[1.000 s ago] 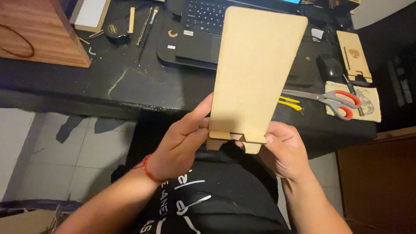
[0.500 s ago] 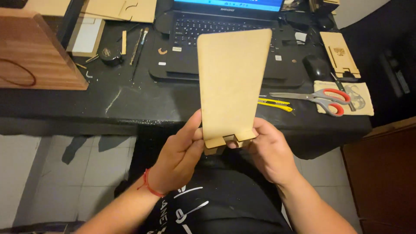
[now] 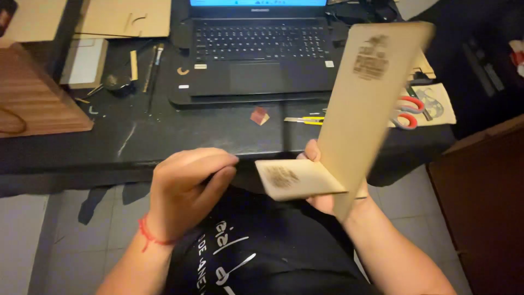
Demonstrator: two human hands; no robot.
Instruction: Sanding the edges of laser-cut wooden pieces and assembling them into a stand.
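Note:
My right hand (image 3: 327,191) grips the lower end of a tall pale wooden panel (image 3: 365,109) that stands tilted to the right, with a dark engraved mark near its top. A small flat wooden piece (image 3: 295,179) juts out to the left from the panel's base, also engraved. My left hand (image 3: 185,186) hovers just left of that small piece, fingers curled loosely, touching nothing I can see. Both hands are over my lap, in front of the dark desk (image 3: 164,136).
On the desk stand an open laptop (image 3: 259,54), red-handled scissors (image 3: 406,112), a yellow utility knife (image 3: 305,120), a small red block (image 3: 260,116), a wooden box (image 3: 38,93) at left and cut wooden sheets (image 3: 125,19) at the back. A brown cabinet (image 3: 480,207) stands at right.
The panel has turned from facing me to edge-on, leaning right. My left hand has let go of it. The small piece now sticks out from its base.

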